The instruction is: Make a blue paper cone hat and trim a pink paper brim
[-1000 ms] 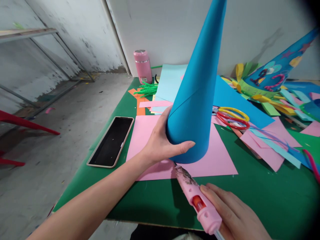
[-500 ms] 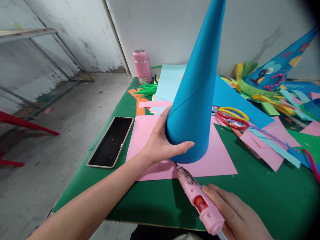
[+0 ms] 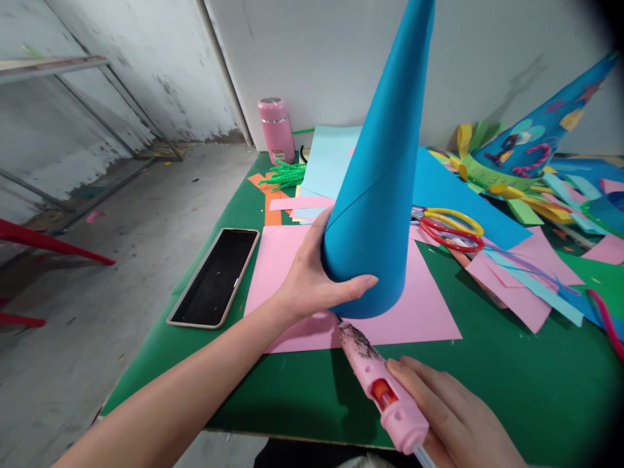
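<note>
A tall blue paper cone (image 3: 375, 195) stands point up, its lower edge over a pink paper sheet (image 3: 419, 305). My left hand (image 3: 322, 279) is closed around the cone's lower left side, thumb across the front and the other fingers behind it. In my right hand (image 3: 448, 409) is a pink hot glue gun (image 3: 380, 387) with a scorched front end and a clear glue stick at its rear. The nozzle is at the cone's bottom edge, just below my left hand; whether it touches cannot be made out.
A phone (image 3: 215, 278) lies left of the pink sheet. Behind are a pink flask (image 3: 277, 132) and green pipe cleaners (image 3: 285, 175). Scissors (image 3: 451, 229), paper scraps (image 3: 517, 283) and a decorated cone hat (image 3: 531, 143) are on the right. The green table (image 3: 283, 396) ends near my body.
The glue gun and my right hand have shifted slightly left, with the nozzle staying at the cone's bottom edge. My left hand keeps its hold on the cone.
</note>
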Demonstrator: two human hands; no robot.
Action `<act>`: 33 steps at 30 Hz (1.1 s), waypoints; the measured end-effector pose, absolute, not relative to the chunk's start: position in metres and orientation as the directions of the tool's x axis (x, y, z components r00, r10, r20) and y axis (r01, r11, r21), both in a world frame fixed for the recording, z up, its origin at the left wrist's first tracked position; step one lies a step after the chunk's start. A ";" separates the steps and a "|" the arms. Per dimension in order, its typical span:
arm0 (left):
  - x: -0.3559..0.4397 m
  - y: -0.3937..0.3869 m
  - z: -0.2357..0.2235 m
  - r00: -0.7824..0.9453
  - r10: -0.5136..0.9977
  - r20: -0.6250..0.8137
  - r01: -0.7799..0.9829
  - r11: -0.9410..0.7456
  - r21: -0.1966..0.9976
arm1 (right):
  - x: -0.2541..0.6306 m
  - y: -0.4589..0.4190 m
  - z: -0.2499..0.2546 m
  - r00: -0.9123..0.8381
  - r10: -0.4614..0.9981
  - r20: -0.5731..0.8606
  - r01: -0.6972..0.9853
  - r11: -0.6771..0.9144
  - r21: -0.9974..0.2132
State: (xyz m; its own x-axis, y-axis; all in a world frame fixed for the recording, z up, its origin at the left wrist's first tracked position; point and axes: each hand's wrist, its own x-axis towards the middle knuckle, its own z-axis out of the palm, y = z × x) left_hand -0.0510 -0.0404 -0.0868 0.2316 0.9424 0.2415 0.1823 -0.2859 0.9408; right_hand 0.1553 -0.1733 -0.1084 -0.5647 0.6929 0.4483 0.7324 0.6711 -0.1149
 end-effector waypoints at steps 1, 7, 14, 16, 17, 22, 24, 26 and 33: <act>-0.051 -0.040 -0.087 0.233 0.942 0.242 0.182 -0.287 0.940 | 0.154 -0.173 -0.107 -0.566 0.693 0.447 0.730 0.673 -0.118; -0.052 -0.040 -0.086 0.229 0.937 0.264 0.215 -0.313 0.925 | 0.150 -0.171 -0.109 -0.591 0.709 0.384 0.734 0.670 -0.108; -0.052 -0.041 -0.088 0.238 0.929 0.283 0.193 -0.331 0.924 | 0.153 -0.170 -0.112 -0.588 0.699 0.408 0.729 0.676 -0.108; -0.052 -0.041 -0.088 0.235 0.931 0.278 0.190 -0.324 0.927 | 0.157 -0.173 -0.115 -0.599 0.704 0.381 0.722 0.681 -0.123; -0.052 -0.041 -0.088 0.233 0.933 0.275 0.189 -0.321 0.928 | 0.159 -0.175 -0.116 -0.602 0.709 0.366 0.721 0.680 -0.132; -0.053 -0.040 -0.089 0.242 0.935 0.260 0.179 -0.307 0.935 | 0.166 -0.180 -0.124 -0.601 0.726 0.336 0.725 0.672 -0.155; -0.052 -0.040 -0.089 0.244 0.934 0.260 0.170 -0.305 0.937 | 0.167 -0.181 -0.125 -0.602 0.721 0.343 0.722 0.675 -0.150; -0.052 -0.040 -0.089 0.245 0.933 0.263 0.156 -0.306 0.939 | 0.168 -0.181 -0.126 -0.605 0.711 0.357 0.716 0.683 -0.146; -0.052 -0.040 -0.088 0.239 0.939 0.249 0.167 -0.292 0.942 | 0.169 -0.181 -0.127 -0.602 0.702 0.381 0.721 0.683 -0.119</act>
State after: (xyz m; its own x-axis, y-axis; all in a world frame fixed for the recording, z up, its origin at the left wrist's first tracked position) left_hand -0.0517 -0.0400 -0.0876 0.2386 0.9387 0.2488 0.1674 -0.2921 0.9416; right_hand 0.1692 -0.1806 -0.1272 -0.6019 0.7016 0.3814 0.7205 0.6831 -0.1193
